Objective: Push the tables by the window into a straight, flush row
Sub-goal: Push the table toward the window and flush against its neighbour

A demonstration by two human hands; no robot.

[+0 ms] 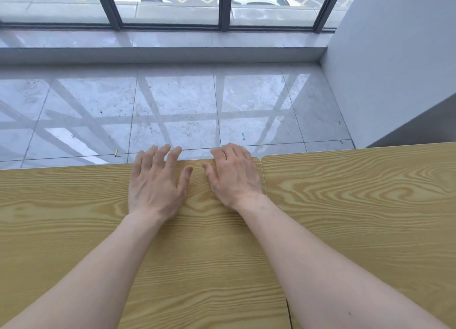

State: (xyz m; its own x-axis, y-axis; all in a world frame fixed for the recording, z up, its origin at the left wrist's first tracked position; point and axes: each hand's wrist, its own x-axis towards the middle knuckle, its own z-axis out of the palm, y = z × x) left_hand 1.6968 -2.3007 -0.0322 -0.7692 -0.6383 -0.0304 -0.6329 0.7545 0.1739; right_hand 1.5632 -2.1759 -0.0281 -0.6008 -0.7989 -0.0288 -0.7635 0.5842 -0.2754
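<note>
Two wood-grain tables are being viewed from above, side by side before the window (172,5). The left table (61,217) is being pressed under both palms near its far right corner — the left hand (158,183) with fingers spread past the far edge, the right hand (234,178) with fingers curled over it. The right table (357,205) is lying against it along a narrow seam (263,175), its far edge set slightly further forward — alignment is judged nearly, not fully, complete.
</note>
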